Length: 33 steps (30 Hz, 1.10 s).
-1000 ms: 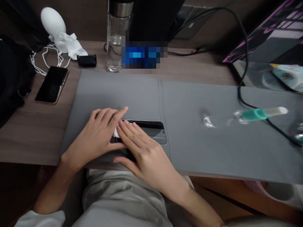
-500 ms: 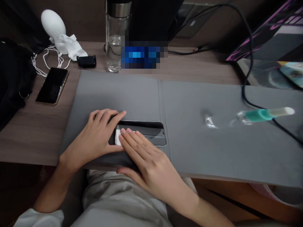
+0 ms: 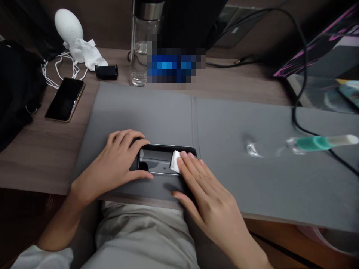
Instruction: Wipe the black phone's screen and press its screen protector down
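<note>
A smartphone (image 3: 155, 158) with a dark, shiny screen lies face up and sideways on the grey desk mat (image 3: 134, 108). My left hand (image 3: 119, 158) steadies its left end, thumb at the near edge and index finger at the far edge. Under the fingertips of my right hand (image 3: 209, 190) a folded white tissue (image 3: 175, 161) is pressed on the right part of the screen. Those fingers lie flat and together, the thumb apart over the mat. They hide the phone's right end and part of the tissue.
A clear bottle with a teal neck and white cap (image 3: 316, 144) lies right on the mat, by a black cable (image 3: 303, 82). Behind stands a glass water bottle (image 3: 138, 67). At left are another phone (image 3: 66, 99), a black clip (image 3: 106, 72) and a white egg-shaped device (image 3: 70, 28).
My right hand has slid the tissue rightward along the screen, from the phone's left end to its right part. My left hand stays at the left end.
</note>
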Available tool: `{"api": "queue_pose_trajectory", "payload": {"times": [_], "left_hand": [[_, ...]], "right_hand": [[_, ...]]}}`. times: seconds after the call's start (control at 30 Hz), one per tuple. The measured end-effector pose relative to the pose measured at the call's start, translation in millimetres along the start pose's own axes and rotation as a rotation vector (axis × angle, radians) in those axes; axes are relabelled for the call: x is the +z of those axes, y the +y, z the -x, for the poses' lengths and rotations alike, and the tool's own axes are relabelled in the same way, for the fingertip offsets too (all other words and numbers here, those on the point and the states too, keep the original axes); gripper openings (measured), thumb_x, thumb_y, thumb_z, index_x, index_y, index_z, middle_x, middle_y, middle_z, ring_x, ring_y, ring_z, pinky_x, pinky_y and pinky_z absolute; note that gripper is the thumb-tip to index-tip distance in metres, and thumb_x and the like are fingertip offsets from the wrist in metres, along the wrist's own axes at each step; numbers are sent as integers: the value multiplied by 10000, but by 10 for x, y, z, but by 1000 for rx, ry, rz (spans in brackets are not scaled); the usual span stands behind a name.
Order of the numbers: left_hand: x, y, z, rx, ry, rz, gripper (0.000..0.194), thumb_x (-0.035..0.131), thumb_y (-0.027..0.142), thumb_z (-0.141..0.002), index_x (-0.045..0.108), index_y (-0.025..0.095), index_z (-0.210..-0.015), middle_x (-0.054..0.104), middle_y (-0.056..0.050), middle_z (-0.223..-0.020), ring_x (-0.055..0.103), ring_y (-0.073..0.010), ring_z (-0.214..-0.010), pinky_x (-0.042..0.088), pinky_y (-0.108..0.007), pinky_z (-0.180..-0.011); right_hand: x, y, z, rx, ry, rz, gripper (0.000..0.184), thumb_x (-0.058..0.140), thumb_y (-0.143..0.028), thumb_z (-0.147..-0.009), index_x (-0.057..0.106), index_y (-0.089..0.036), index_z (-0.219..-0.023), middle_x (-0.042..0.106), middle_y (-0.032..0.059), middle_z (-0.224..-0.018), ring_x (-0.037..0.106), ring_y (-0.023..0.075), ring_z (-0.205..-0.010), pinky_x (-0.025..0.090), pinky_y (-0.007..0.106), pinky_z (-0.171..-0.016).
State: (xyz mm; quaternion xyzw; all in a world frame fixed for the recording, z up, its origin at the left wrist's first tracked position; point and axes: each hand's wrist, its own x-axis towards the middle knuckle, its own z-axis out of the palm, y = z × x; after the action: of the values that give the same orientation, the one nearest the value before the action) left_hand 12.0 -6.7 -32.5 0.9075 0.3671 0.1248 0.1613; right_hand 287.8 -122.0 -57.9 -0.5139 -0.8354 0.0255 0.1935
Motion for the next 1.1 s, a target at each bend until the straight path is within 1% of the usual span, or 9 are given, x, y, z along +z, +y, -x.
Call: {"api": "queue_pose_trajectory", "payload": {"times": [0.13,0.33,0.5,0.63,0.73,0.83,0.9,1.0,1.1], "left_hand": [[5,0,8,1,6,21,749,706,761,-974,605,228,-1490,620,-161,-1516,535,-376,-1478,394,-575,-1263],[22,-18,18,-10,11,35,770,753,745,-946,594,234,-1499,617,-152,-1529,536,-370,-1480,392,-568,-1271],[40,-13,6,-14,10,20,827,738,779,-926,599,178,-1476,623,-176,-1514,542,-379,-1463,403,-570,-1257],[63,-7,14,-34,24,41,856,741,787,-921,587,176,-1500,624,-180,-1516,546,-382,-1454,408,-570,-1260],[88,-7,37,-62,32,48,956,762,763,-928,478,175,-1627,584,-197,-1581,520,-389,-1495,390,-564,-1281],[115,-16,55,-84,57,62,1156,755,798,-910,262,206,-1772,506,-217,-1678,488,-401,-1550,378,-562,-1292],[125,-22,57,-77,69,65,1222,749,805,-912,144,240,-1810,457,-220,-1727,469,-405,-1579,372,-564,-1295],[126,-25,53,-35,63,33,1187,722,759,-970,73,244,-1819,419,-214,-1766,440,-392,-1609,334,-557,-1319],[123,-20,50,-7,50,-1,1103,694,696,-1026,88,217,-1814,405,-212,-1780,424,-377,-1623,309,-543,-1331]], "right_hand": [[8,90,9,33,11,-18,849,607,-349,-1134,136,-207,-1826,447,173,-1777,456,352,-1636,507,620,-1287],[37,246,-202,44,-1,-85,825,621,-365,-1132,179,-286,-1825,472,129,-1774,446,336,-1643,468,624,-1316],[43,277,-362,-14,-19,-100,832,641,-431,-1122,225,-241,-1817,500,155,-1752,468,331,-1632,457,617,-1324],[58,192,-480,-105,-41,-113,858,639,-495,-1115,241,-184,-1808,493,177,-1746,469,338,-1630,449,614,-1330],[94,78,-590,-156,-62,-124,860,618,-553,-1113,309,-101,-1777,493,211,-1734,469,336,-1629,432,592,-1343],[140,-34,-683,-187,-87,-156,859,590,-596,-1113,379,-41,-1734,488,235,-1727,449,330,-1641,402,579,-1359],[164,-90,-711,-214,-97,-180,855,573,-614,-1115,409,-26,-1714,487,233,-1725,432,324,-1650,393,573,-1362],[174,-143,-693,-245,-103,-199,846,555,-638,-1115,462,-16,-1681,492,219,-1722,429,320,-1651,394,558,-1362],[152,-164,-639,-264,-112,-210,818,559,-621,-1121,478,-20,-1670,519,200,-1709,437,294,-1650,388,531,-1367]]}}
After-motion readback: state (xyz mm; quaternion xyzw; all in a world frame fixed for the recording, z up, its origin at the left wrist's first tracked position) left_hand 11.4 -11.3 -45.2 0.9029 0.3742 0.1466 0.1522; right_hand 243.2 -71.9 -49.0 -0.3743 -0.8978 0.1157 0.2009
